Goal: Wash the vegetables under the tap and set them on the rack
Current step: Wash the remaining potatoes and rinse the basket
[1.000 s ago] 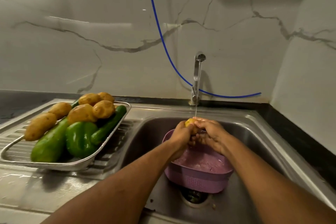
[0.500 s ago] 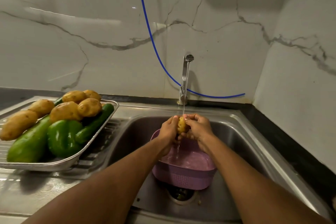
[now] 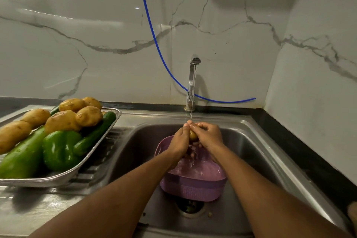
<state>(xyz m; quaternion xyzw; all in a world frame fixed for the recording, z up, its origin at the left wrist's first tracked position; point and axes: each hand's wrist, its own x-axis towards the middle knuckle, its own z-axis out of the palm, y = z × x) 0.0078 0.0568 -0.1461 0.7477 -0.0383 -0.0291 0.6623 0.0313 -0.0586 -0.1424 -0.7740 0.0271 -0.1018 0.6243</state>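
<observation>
Heaped at the far left, several potatoes, a green bell pepper, a large pale green gourd and a dark cucumber are carried in a metal tray that is set on the ribbed draining board of the steel sink. Further right, over the basin, a small potato is gripped by the left hand and the right hand, fingers curled round it from both sides, directly under a thin stream from the tap. A purple plastic basket holding water is seen below the hands, above the drain. A blue hose is draped down the marble wall behind the tap.
</observation>
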